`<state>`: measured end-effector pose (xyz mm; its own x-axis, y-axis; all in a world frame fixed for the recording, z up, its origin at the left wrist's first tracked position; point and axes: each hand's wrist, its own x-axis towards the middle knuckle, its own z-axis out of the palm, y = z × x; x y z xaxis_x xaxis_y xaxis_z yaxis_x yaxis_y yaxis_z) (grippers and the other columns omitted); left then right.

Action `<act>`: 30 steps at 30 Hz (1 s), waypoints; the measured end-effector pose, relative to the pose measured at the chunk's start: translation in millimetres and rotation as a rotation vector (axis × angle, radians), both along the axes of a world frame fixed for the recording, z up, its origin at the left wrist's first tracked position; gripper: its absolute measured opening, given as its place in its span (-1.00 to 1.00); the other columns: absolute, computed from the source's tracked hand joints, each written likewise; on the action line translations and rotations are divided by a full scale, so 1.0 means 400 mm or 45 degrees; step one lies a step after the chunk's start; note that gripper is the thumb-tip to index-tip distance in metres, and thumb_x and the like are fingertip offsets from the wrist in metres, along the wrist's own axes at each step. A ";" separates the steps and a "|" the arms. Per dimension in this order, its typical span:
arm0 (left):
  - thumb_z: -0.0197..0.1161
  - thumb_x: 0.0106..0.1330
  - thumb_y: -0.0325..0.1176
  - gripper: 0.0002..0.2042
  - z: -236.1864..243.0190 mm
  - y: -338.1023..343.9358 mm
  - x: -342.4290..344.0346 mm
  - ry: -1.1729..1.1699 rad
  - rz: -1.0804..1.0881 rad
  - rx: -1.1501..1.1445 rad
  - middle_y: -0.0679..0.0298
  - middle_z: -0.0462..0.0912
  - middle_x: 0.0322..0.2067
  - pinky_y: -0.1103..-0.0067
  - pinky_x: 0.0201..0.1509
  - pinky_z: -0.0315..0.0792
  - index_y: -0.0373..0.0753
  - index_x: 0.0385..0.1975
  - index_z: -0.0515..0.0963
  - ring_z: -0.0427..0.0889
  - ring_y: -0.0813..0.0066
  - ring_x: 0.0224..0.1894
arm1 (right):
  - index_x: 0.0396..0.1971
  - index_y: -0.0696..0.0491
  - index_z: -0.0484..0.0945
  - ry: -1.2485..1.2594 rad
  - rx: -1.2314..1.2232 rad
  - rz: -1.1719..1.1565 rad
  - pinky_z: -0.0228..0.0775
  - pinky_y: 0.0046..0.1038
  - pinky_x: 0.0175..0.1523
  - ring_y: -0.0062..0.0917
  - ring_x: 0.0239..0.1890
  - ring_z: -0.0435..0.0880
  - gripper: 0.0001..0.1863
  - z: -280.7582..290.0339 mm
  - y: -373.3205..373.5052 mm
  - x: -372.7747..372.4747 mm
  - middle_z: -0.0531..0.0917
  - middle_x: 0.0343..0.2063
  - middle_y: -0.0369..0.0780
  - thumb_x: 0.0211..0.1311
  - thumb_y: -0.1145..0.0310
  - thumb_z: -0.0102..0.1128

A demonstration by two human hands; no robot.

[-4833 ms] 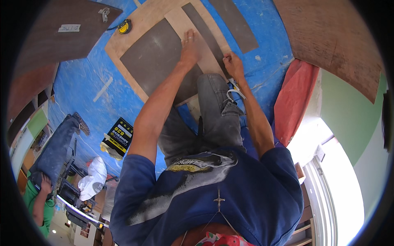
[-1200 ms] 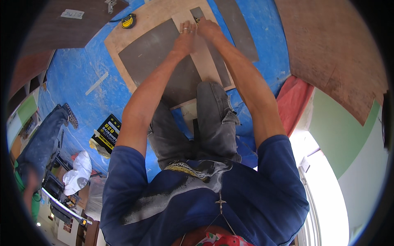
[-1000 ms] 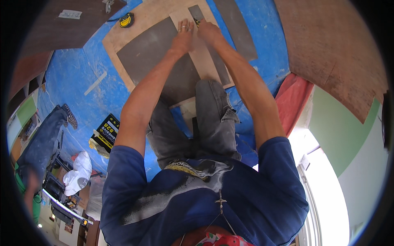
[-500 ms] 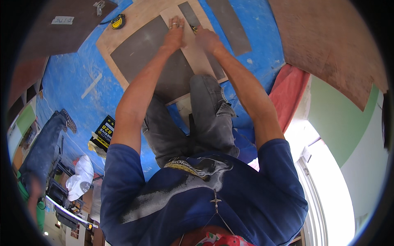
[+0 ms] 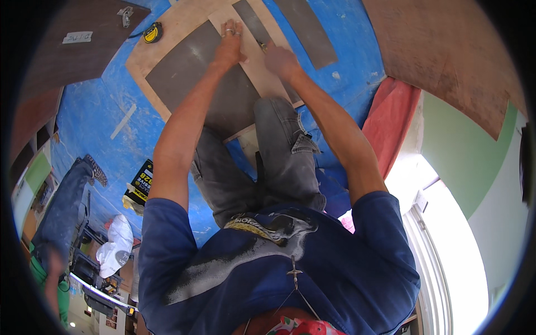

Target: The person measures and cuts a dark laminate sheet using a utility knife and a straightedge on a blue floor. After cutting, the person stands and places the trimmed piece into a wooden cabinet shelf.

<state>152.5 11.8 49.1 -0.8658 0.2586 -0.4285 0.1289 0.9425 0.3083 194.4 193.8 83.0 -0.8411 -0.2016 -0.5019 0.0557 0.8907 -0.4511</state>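
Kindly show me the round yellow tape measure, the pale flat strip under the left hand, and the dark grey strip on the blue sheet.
Round yellow tape measure (image 5: 152,33): head view, yellow face.
Pale flat strip (image 5: 257,71): head view, bare upper face.
Dark grey strip (image 5: 306,32): head view, middle of its surface.

strip (image 5: 257,73) on sheet (image 5: 187,67) (atop board (image 5: 190,19)) | tape measure (image 5: 152,32) left | panel (image 5: 307,33) right

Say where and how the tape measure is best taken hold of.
The tape measure is probably best gripped around its rounded case, the left hand coming from above and the right: it lies uncovered at the edge of the wooden board, dark strap trailing left.
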 end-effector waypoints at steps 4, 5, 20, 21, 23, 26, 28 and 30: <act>0.72 -0.24 -0.32 0.27 0.004 0.003 -0.002 -0.016 -0.002 -0.009 -0.01 -0.17 0.53 0.25 0.54 0.23 -0.26 0.52 -0.04 -0.22 -0.09 0.58 | -0.03 0.19 0.44 -0.031 0.013 -0.003 0.58 -0.06 -0.04 -0.02 -0.18 0.75 -0.73 -0.002 0.012 0.027 0.73 -0.31 0.08 0.30 0.46 -0.04; 0.72 -0.23 -0.33 0.26 0.005 0.004 -0.001 -0.008 0.001 -0.006 -0.01 -0.16 0.53 0.25 0.53 0.24 -0.27 0.52 -0.04 -0.22 -0.09 0.58 | -0.03 0.19 0.44 -0.058 0.022 -0.005 0.58 -0.06 -0.04 -0.02 -0.18 0.75 -0.73 -0.003 0.015 0.033 0.73 -0.31 0.08 0.31 0.46 -0.04; 0.72 -0.22 -0.28 0.26 -0.018 -0.005 0.000 0.034 -0.021 0.013 -0.01 -0.16 0.54 0.24 0.54 0.22 -0.24 0.53 -0.04 -0.22 -0.08 0.58 | 0.07 0.20 0.45 0.047 -0.047 -0.039 0.61 -0.07 -0.21 -0.07 -0.30 0.77 -0.67 -0.040 0.082 0.182 0.74 -0.39 0.01 0.38 0.41 -0.08; 0.72 -0.22 -0.27 0.27 -0.019 -0.005 0.000 0.023 -0.026 -0.004 -0.01 -0.15 0.54 0.24 0.54 0.22 -0.23 0.53 -0.04 -0.22 -0.08 0.58 | 0.07 0.20 0.45 0.040 -0.034 -0.005 0.60 -0.07 -0.21 -0.07 -0.31 0.77 -0.66 -0.041 0.090 0.195 0.74 -0.39 0.02 0.38 0.42 -0.08; 0.72 -0.22 -0.26 0.27 -0.020 -0.007 -0.001 0.041 -0.019 0.013 -0.02 -0.15 0.54 0.24 0.54 0.21 -0.23 0.53 -0.04 -0.23 -0.06 0.59 | 0.09 0.20 0.45 0.039 -0.015 0.043 0.59 -0.07 -0.21 -0.06 -0.31 0.77 -0.65 -0.045 0.105 0.220 0.74 -0.39 0.02 0.37 0.43 -0.08; 0.72 -0.22 -0.25 0.27 -0.021 -0.007 -0.001 0.040 -0.025 0.018 -0.02 -0.16 0.54 0.25 0.54 0.21 -0.23 0.53 -0.05 -0.24 -0.06 0.59 | 0.10 0.17 0.44 0.074 -0.018 0.055 0.58 -0.05 -0.18 -0.05 -0.29 0.76 -0.65 -0.052 0.111 0.240 0.74 -0.38 0.03 0.35 0.44 -0.06; 0.72 -0.21 -0.25 0.27 -0.021 -0.008 -0.002 0.033 -0.035 0.006 -0.01 -0.17 0.54 0.25 0.54 0.21 -0.23 0.53 -0.05 -0.24 -0.06 0.59 | 0.10 0.16 0.43 0.039 -0.044 0.046 0.58 -0.04 -0.16 -0.04 -0.27 0.76 -0.65 -0.048 0.113 0.248 0.73 -0.37 0.03 0.33 0.46 -0.05; 0.72 -0.21 -0.25 0.27 -0.024 -0.007 -0.001 0.026 -0.038 -0.001 -0.01 -0.18 0.55 0.24 0.54 0.21 -0.22 0.54 -0.06 -0.24 -0.05 0.59 | 0.11 0.15 0.42 -0.044 -0.027 0.003 0.57 -0.04 -0.15 -0.04 -0.25 0.75 -0.64 -0.035 0.118 0.261 0.73 -0.36 0.04 0.32 0.47 -0.03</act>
<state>152.1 8.8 39.6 -0.8663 0.2843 -0.4108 0.1636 0.9384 0.3044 298.7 241.0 68.8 -0.8230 -0.2142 -0.5262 0.0696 0.8812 -0.4677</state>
